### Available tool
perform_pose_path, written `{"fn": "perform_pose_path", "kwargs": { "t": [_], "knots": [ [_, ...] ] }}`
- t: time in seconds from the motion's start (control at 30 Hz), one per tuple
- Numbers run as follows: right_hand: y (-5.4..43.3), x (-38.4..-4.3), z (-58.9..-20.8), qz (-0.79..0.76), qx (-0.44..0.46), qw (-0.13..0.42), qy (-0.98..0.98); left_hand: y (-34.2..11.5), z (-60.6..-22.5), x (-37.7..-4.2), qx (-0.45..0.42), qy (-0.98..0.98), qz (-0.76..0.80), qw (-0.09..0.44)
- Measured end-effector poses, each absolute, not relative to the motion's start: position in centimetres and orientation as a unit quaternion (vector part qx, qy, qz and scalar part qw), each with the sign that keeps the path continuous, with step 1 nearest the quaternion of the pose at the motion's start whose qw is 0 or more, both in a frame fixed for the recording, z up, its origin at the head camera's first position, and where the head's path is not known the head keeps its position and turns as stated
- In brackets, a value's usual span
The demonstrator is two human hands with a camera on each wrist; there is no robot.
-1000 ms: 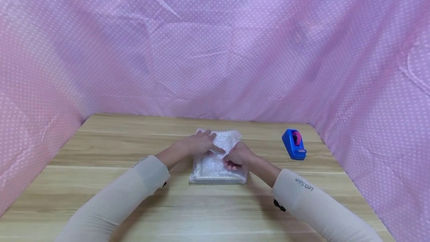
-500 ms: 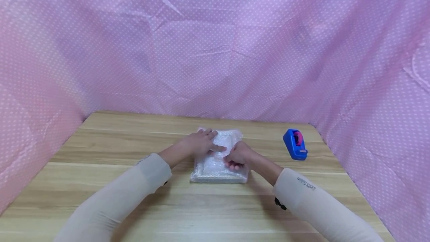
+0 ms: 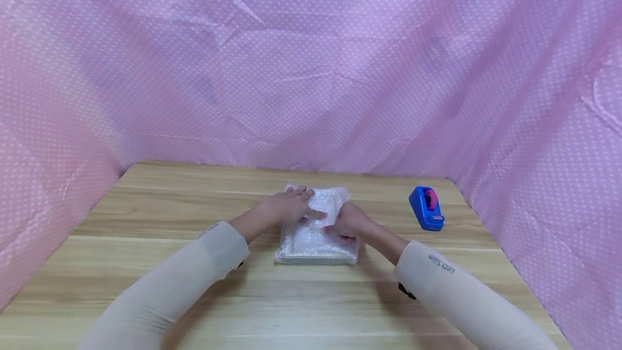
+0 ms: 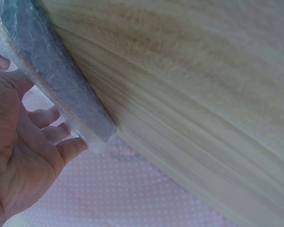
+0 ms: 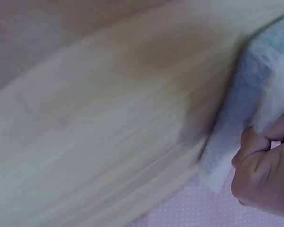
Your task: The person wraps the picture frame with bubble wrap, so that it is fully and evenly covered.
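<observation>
A flat rectangular package in clear bubble wrap [image 3: 311, 247] lies on the wooden table. What is inside is blurred by the wrap; a lighter rectangular border shows through it. My left hand [image 3: 290, 208] rests on the package's upper left part with its fingers spread. In the left wrist view, the fingers of that hand lie along the package's edge [image 4: 68, 78]. My right hand [image 3: 351, 221] has curled fingers at the package's right side. The right wrist view shows it pinching a loose edge of the bubble wrap [image 5: 272, 101]; its fingertips are partly hidden.
A blue tape dispenser [image 3: 426, 208] with a pink roll stands to the right of the package. The wooden table [image 3: 170, 204] is surrounded at the back and sides by a pink dotted cloth [image 3: 301, 69].
My right hand has turned slightly, and its curled fingertips show less than before. The left hand and the package have stayed in place. The head view has shifted a little.
</observation>
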State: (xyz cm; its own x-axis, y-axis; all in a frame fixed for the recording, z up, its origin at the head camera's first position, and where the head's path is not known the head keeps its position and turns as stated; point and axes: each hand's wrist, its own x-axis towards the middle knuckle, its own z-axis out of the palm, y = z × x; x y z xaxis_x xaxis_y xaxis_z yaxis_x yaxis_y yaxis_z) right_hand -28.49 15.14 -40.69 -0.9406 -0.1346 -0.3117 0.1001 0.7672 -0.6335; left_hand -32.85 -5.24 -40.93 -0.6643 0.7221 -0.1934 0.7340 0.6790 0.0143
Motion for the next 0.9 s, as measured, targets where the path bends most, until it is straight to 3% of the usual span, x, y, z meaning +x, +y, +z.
{"fn": "perform_pose_path", "kwargs": {
  "t": [0.2, 0.47, 0.6, 0.9],
  "knots": [
    [15.9, -28.4, -41.3, -0.318, -0.066, 0.128, 0.937, -5.4, -41.1, -32.9, 0.397, 0.913, -0.031, 0.087],
    [17.6, -28.4, -41.7, -0.19, -0.402, -0.028, 0.895, -5.2, -41.0, -33.0, 0.401, 0.912, -0.031, 0.085],
    [18.2, -28.9, -42.0, -0.1, -0.489, -0.097, 0.861, -5.2, -40.9, -33.0, 0.395, 0.915, -0.026, 0.085],
    [18.7, -29.2, -42.5, -0.082, -0.554, -0.111, 0.821, -5.3, -41.1, -33.0, 0.393, 0.915, -0.029, 0.082]
  ]
}}
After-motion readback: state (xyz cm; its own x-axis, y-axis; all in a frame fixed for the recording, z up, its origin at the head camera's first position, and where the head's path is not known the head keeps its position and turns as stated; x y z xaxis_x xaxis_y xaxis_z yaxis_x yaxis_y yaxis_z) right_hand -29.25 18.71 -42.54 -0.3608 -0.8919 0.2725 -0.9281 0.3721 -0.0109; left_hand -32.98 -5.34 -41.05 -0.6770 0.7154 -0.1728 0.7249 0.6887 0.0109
